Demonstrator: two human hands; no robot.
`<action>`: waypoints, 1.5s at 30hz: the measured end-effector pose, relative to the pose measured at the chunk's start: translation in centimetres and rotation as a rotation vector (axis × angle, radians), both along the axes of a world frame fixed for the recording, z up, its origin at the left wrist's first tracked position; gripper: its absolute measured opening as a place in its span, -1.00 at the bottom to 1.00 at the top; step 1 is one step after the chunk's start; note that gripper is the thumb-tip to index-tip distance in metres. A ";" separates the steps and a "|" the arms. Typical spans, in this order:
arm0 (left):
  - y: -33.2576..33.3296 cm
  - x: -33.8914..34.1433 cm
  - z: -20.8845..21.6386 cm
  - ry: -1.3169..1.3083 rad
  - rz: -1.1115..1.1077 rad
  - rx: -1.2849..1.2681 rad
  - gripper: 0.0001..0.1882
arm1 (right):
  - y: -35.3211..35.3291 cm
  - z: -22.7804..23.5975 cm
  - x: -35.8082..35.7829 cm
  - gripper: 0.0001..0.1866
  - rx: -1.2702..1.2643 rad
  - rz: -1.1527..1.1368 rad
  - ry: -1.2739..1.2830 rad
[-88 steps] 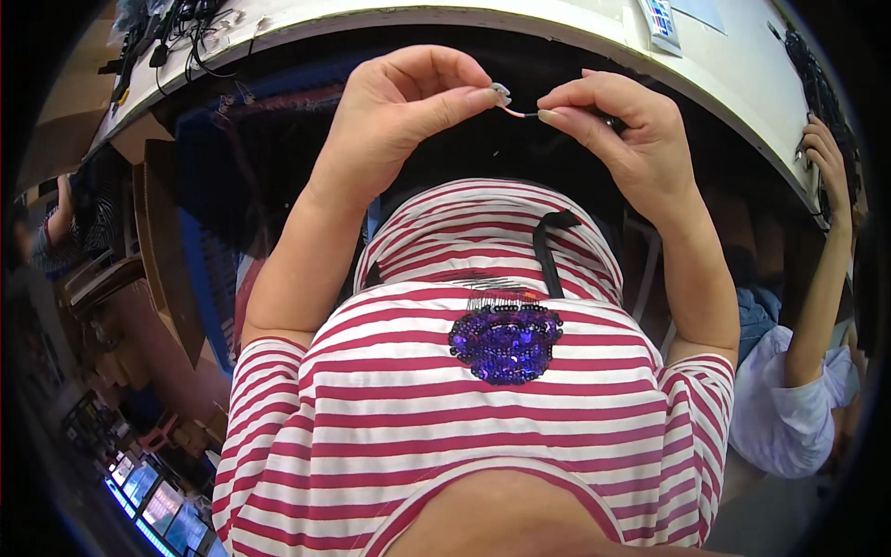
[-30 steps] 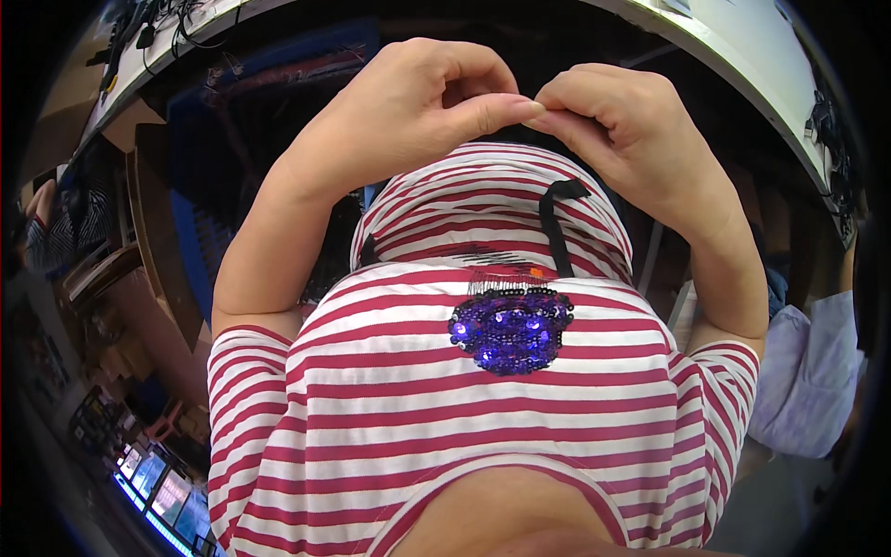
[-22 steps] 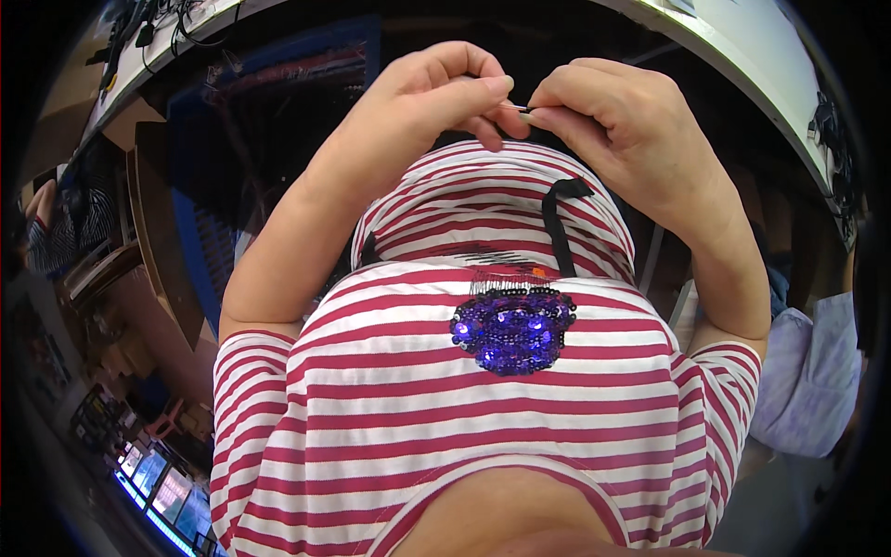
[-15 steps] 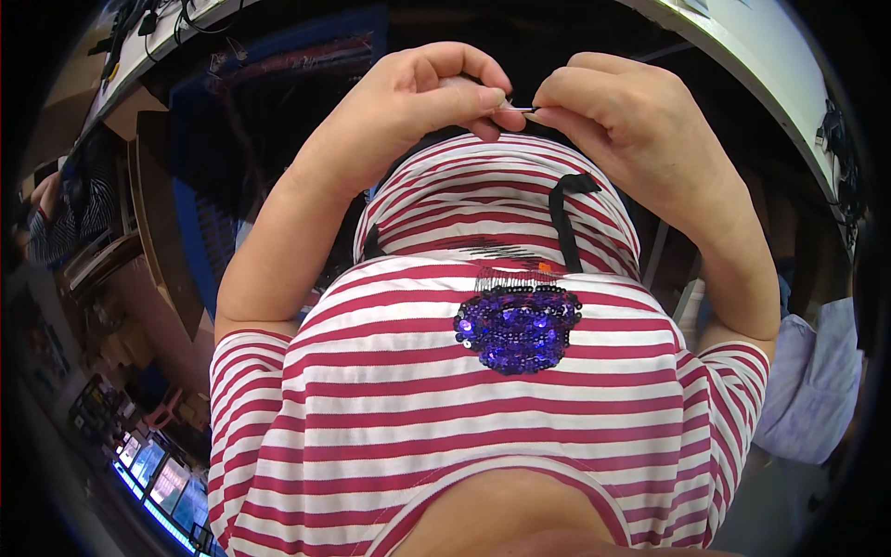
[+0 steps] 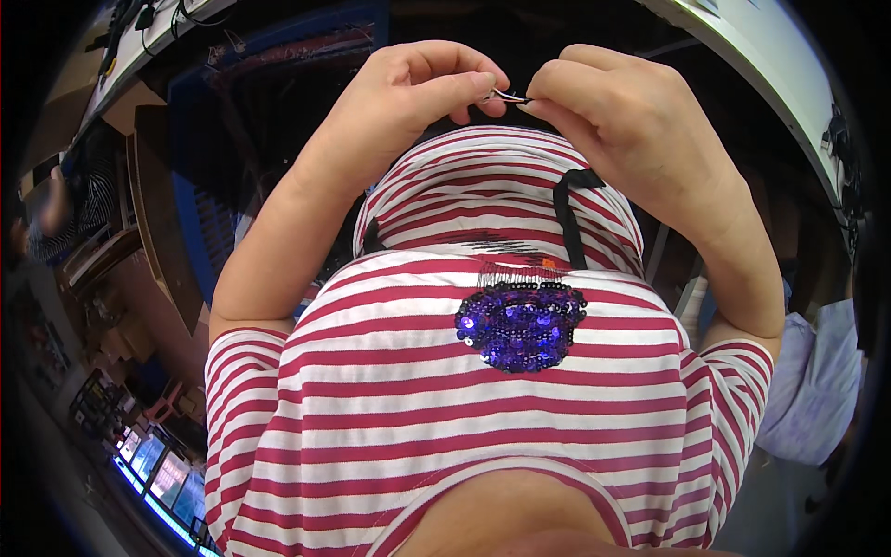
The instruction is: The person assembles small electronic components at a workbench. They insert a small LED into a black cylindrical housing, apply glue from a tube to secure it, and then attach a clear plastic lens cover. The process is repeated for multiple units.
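While the wire [image 5: 510,97] spans a short gap at the frame's upper centre, my right hand [image 5: 626,113] pinches its dark end, my left hand [image 5: 419,93] apparently the other; I judge wire handling underway, the next move calling for a steady, light grip.

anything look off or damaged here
Nothing clearly stands out: no spill or damage shows. The thin wires pinched between the left hand and right hand bend slightly, but they are too small to check for flaws.
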State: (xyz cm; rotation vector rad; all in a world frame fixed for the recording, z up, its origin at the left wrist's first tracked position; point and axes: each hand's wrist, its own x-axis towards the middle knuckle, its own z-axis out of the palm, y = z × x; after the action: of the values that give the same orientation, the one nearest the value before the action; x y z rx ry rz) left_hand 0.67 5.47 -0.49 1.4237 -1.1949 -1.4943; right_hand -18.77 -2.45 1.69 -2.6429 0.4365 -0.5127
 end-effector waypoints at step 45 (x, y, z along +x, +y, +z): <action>0.9 -2.0 -0.7 -0.159 -0.073 -0.012 -0.82 | 0.4 -0.9 -2.1 -0.80 0.849 -0.144 0.061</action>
State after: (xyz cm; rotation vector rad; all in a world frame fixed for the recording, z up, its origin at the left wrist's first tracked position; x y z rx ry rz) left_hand -1.36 6.36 -1.20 1.5282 -1.3636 -1.4418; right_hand -20.89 -2.06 0.79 -1.8186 0.6842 -0.2097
